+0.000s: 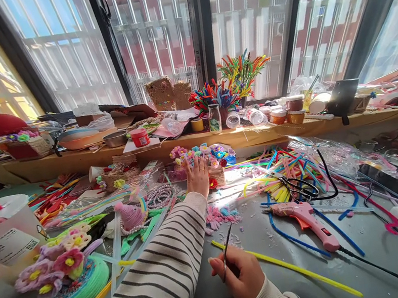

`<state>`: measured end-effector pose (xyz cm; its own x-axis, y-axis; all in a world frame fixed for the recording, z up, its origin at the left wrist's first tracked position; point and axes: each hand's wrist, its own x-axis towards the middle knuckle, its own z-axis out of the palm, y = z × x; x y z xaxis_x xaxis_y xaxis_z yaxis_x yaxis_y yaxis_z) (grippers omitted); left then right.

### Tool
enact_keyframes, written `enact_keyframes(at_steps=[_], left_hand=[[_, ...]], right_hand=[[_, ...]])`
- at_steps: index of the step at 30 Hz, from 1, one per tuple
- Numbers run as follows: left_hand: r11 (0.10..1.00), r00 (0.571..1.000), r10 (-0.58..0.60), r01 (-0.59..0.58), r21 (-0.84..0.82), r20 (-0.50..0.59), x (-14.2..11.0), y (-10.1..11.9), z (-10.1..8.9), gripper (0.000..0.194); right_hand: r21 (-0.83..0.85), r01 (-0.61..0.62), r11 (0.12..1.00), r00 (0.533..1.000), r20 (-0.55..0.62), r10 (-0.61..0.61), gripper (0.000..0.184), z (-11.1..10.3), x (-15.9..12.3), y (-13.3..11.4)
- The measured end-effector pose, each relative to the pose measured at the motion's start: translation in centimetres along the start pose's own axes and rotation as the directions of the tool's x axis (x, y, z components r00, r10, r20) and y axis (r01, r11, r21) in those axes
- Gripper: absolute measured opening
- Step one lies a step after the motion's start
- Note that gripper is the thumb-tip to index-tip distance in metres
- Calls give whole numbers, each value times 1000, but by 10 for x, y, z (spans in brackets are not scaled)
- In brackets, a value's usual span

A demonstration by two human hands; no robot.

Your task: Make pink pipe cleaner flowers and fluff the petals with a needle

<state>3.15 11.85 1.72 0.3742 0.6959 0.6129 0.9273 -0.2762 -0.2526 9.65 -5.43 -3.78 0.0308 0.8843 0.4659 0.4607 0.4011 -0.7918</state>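
My left hand [198, 177] reaches far across the grey table with its fingers stretched out over a cluster of colourful fluffy flowers [181, 153]. The flowers stand in a small woven basket [218, 176] with a red flower on its side. Whether the fingertips press on the petals, I cannot tell. Nearer to me, my right hand [241, 276] is closed on a thin pointed tool [228, 243], dark and metallic, its tip pointing up. A yellow pipe cleaner [293, 267] lies beside and beyond this hand. Pink and blue fuzzy clippings [222, 217] lie between both hands.
To the right are a pink glue gun [305, 217] with its cord, black scissors [299, 188] and heaped pipe cleaners [304, 164]. A drink cup [4, 234] and a green flowered piece [79, 288] stand left. Jars and a bottle [214, 119] line the window ledge.
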Motion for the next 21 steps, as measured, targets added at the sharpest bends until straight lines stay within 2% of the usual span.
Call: enact_keyframes(at_steps=[6, 11, 21], left_hand=[[1000, 1000, -7, 7, -22, -10, -3, -1, 5, 42], [999, 999, -28, 29, -31, 14, -2, 3, 2, 42], [995, 998, -47, 43, -90, -39, -3, 4, 1, 42]], right_hand=[[1, -9, 1000, 999, 32, 9, 43, 1, 0, 2], [3, -3, 1000, 999, 44, 3, 41, 1, -1, 3], [11, 8, 1000, 999, 52, -9, 43, 0, 0, 3]])
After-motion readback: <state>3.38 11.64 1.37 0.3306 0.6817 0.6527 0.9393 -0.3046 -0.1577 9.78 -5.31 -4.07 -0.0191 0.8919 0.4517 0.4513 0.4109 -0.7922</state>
